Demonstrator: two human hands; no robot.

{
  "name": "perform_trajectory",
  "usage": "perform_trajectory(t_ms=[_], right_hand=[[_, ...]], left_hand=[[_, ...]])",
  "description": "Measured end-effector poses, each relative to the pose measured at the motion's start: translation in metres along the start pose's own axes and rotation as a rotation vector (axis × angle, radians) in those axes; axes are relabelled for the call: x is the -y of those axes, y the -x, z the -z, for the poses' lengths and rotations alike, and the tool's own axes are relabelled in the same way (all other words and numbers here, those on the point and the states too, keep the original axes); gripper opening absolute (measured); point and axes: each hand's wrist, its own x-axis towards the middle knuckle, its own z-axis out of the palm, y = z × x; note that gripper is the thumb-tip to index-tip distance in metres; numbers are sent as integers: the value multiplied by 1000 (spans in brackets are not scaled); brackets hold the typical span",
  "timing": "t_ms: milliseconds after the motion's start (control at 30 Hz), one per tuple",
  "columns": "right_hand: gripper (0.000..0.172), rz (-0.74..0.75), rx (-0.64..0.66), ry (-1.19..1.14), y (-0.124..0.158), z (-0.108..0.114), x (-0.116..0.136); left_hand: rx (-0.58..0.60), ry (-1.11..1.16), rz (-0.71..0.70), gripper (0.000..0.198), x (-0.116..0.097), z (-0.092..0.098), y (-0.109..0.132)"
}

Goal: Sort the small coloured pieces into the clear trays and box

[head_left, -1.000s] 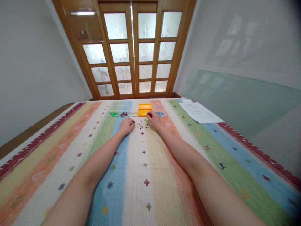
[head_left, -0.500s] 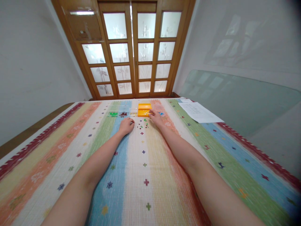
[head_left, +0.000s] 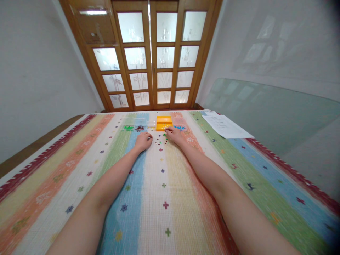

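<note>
My right hand [head_left: 174,135] is at the front edge of an open orange box [head_left: 164,118] that has small pale pieces in it. Its thumb and fingers are closed in a pinch; whatever they hold is too small to make out. My left hand [head_left: 143,141] rests on the cloth, fingers curled closed, in front of a clear box with dark red pieces [head_left: 139,128]. Its fingers hide whatever they may hold. Between both hands lie scattered small dark red and green pieces [head_left: 159,142]. Blue pieces [head_left: 179,127] sit in a clear box just behind my right hand.
Green pieces [head_left: 129,128] fill a clear box at the left end of the row, and another clear box [head_left: 151,128] with yellowish pieces adjoins the orange one. Printed paper [head_left: 225,126] lies at the right. A striped cloth [head_left: 154,212] covers the table.
My right hand has drawn back from over the orange box, moving slightly left and toward me. More of the blue pieces now show. My left hand stays in place.
</note>
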Motion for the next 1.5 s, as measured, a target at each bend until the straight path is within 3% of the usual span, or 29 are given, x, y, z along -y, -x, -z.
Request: perform_trajectory(t_ms=[200,333,600,1500], right_hand=[[15,261,209,167,6,-11,5],[13,354,275,215,8,-15,8],[15,338,222,248,10,-12,12],[17,323,228,244,12,-11,15]], left_hand=[[24,-10,17,21,2,-1,-1],[26,-9,10,23,4,-3,-1],[20,6,3,21,3,-1,0],[7,-1,-25,18,3,-1,0]])
